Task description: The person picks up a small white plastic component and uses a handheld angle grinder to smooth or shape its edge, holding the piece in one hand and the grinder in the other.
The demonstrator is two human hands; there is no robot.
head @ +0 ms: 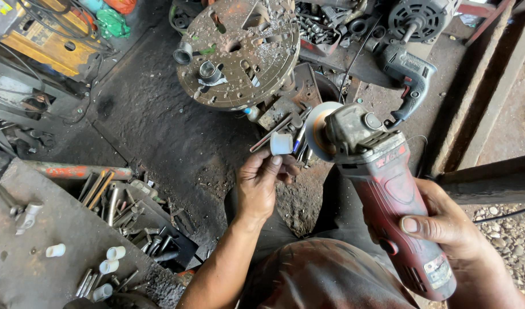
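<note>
White short tube piece [281, 143] pinched in my left hand [257, 186] fingertips, just left of grinder disc [315, 133], right hand [445, 223] fingers wrapped around red angle grinder [397, 197] body.

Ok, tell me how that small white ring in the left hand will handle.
The ring looks like a short plastic tube piece: probably light and stiff. Round, so apt to roll if dropped. The left hand pinches it by fingertips only, so it may slip.

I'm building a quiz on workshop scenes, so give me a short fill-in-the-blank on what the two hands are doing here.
1. The right hand grips a red angle ____.
2. The left hand pinches a small white ____ piece at its fingertips.
3. The white piece sits just ____ of the grinding disc.
4. Above the hands lies a round, rusty metal ____ with holes.

Missing words: grinder; tube; left; plate
</note>
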